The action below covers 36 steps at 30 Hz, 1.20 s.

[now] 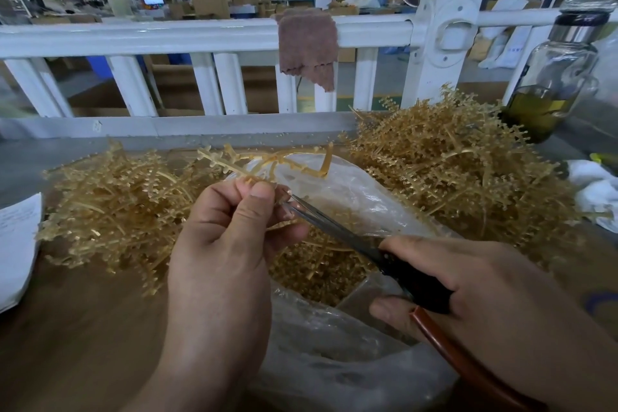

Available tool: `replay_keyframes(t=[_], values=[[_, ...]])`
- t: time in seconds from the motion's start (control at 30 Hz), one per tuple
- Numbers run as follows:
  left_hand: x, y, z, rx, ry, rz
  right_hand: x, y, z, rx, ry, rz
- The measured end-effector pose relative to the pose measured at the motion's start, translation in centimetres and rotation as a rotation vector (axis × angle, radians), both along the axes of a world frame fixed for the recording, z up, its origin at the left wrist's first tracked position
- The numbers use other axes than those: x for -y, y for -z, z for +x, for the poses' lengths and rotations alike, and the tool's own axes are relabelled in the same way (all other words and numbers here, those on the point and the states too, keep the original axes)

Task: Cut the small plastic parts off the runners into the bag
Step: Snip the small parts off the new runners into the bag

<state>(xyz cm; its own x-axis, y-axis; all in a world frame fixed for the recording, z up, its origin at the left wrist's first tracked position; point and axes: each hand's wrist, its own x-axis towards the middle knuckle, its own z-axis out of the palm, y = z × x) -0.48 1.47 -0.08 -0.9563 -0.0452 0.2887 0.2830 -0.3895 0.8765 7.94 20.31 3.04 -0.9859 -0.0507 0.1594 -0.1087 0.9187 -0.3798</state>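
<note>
Far to the left of the left hand, a white sheet of paper (16,244) lies on the brown wooden table (83,328), cut off by the frame edge. Between it and that hand spreads a heap of runners (110,211): thin, amber, translucent plastic stems with short side stubs, tangled like dry twigs.

The left hand (227,244) is curled, its thumb and fingertips pinching one runner (267,160), which fans up and away from the fingers in bent, ribbed branches. Where the stem passes between the fingers is hidden. Beyond this hand, a frayed brownish cloth (307,43) hangs over a glossy white railing (167,35).

Dark metal scissors (334,227) reach from the right hand to the left fingertips. The blades look slightly parted at the tips, though blur makes that uncertain. Beneath both hands sits the bag (334,344), clear and crinkled, its mouth open, with small parts (317,274) heaped inside as tiny amber grains.

The right hand (485,294) grips the black handles, which its fingers mostly cover. A smooth reddish-brown bar (468,365) emerges under its fingers, and whether it belongs to the scissors cannot be told. Beyond this hand rises a second heap (451,160) of runners, and further right stands a glass bottle (551,77) with yellowish liquid low inside.
</note>
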Motion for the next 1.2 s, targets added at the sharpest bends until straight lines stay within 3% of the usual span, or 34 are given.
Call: replay_keyframes(t=[1.2], values=[[-0.48,-0.25,0.03,-0.040,-0.041,0.030,-0.45,0.77,-0.53,-0.107,-0.113,-0.052]])
